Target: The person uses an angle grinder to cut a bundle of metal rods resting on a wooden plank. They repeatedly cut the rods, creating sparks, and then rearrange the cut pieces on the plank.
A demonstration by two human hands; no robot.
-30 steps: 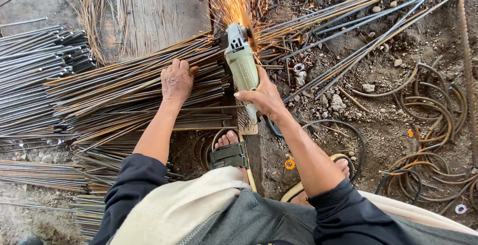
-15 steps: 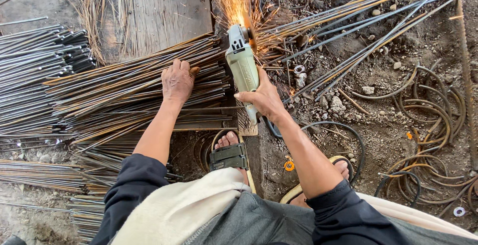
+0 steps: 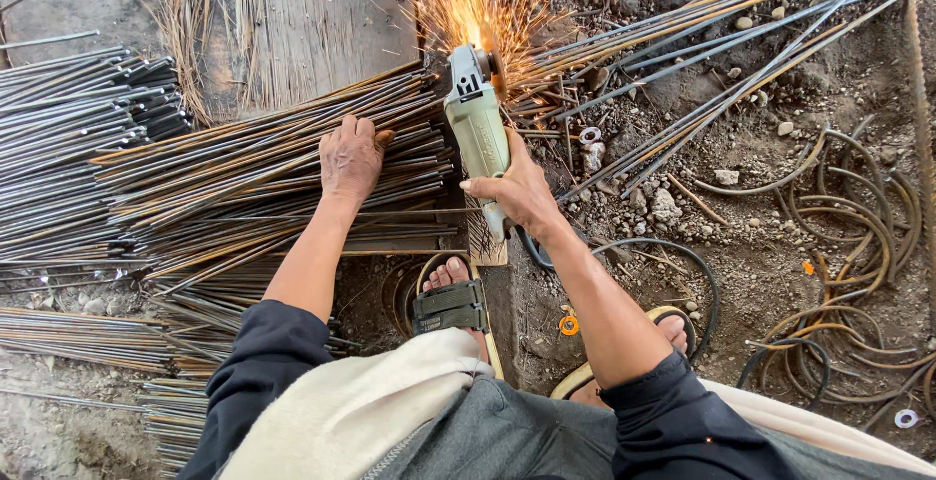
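Far left: stack of straight grey steel rods (image 3: 58,139) lying flat on the dirt, cut ends facing right, well apart from both hands. Just right of it, a fanned bundle of rusty brown steel rods (image 3: 224,183), ends reaching the cutting spot.

Left hand (image 3: 351,158) lies palm down on the rusty bundle, fingers extended and close together, pressed flat on the rods, gripping nothing. Above it a worn grey wooden board (image 3: 292,32) sits under the rod ends.

Below the hands, a foot in a dark strapped sandal (image 3: 450,303) stands at the near edge of the bundle, beside a narrow wooden block (image 3: 487,246).

Right hand (image 3: 522,191) is wrapped tight around the rear body of a pale green angle grinder (image 3: 476,115), thumb on the left side, fingers curled over the right. Grinder points away from the person; its head is at the rod ends, orange sparks (image 3: 468,2) spraying upward. Disc itself is hidden by glare.

Right of the grinder: long thin rods (image 3: 721,41) run diagonally to the upper right, close to the tool head. Far right, loose curved wire loops (image 3: 838,236) on stony dirt; bare ground between them and the right forearm.
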